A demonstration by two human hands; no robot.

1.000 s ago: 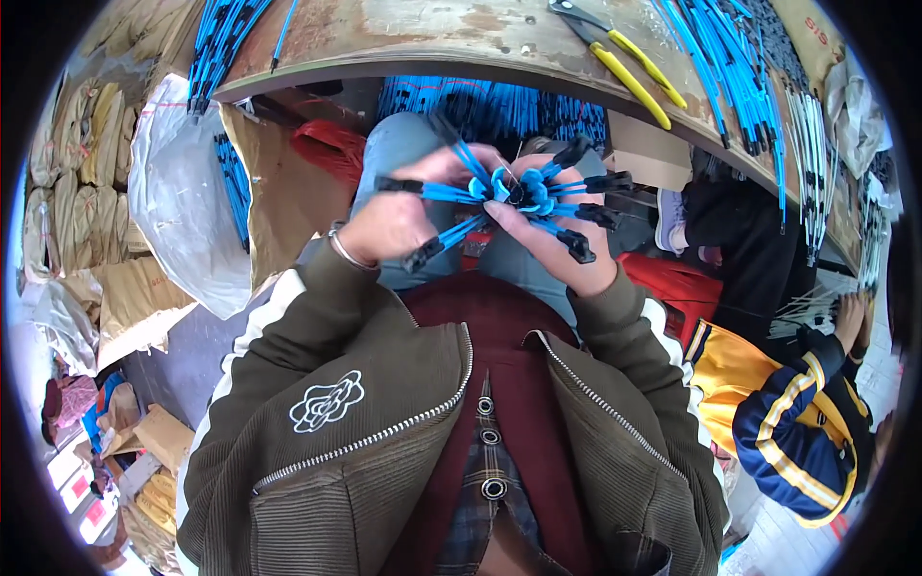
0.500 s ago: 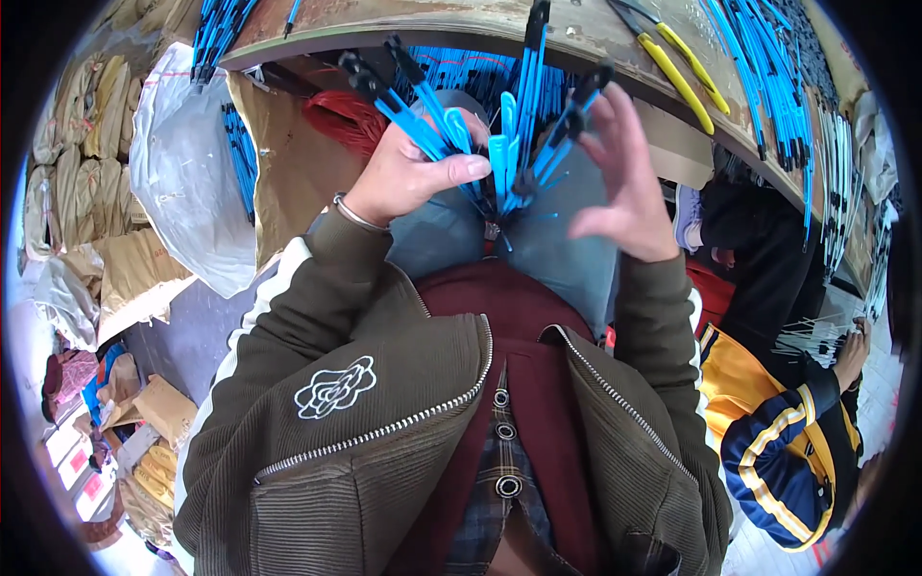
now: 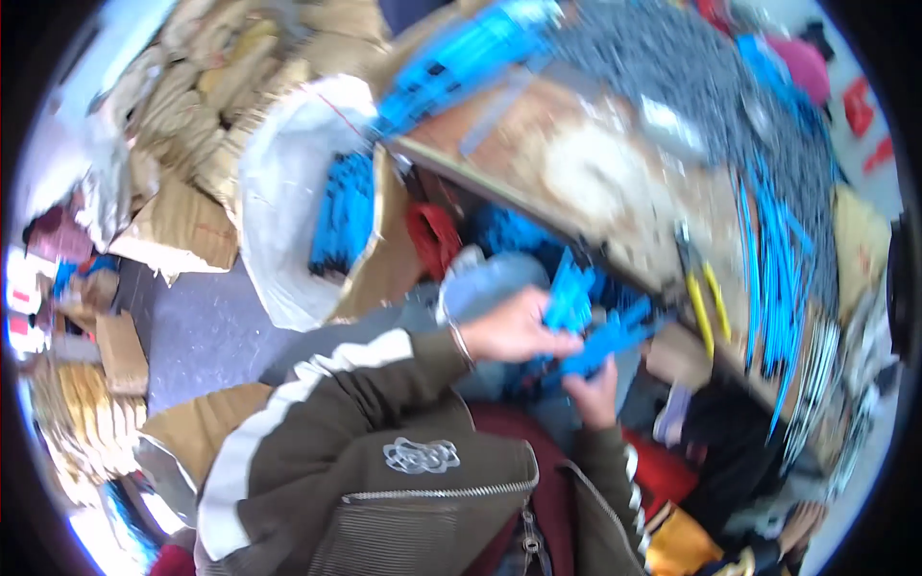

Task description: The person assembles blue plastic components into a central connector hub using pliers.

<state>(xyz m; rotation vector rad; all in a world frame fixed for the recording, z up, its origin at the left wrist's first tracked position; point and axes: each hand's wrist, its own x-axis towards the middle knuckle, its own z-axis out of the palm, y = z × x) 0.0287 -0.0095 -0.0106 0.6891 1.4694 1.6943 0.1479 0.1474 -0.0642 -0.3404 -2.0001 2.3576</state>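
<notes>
My left hand (image 3: 514,326) is closed on a bundle of blue rods (image 3: 573,302), some with dark ends, above my lap. My right hand (image 3: 594,389) is at the lower right of the bundle, with its thumb up against the blue pieces. Motion blur smears the bundle and hides the right fingers behind it. More blue rods (image 3: 509,230) lie under the table edge, just beyond my hands.
A wooden table (image 3: 499,144) carries yellow-handled pliers (image 3: 711,312), loose blue rods (image 3: 773,288) and a heap of grey pieces (image 3: 624,67). A white-lined sack (image 3: 279,211) holds more blue rods. Another person's hand (image 3: 802,526) shows at lower right.
The view has swung left, bringing the sack and tabletop further in. My right hand, spread and apart before, is now against the blue rods. The left still grips them.
</notes>
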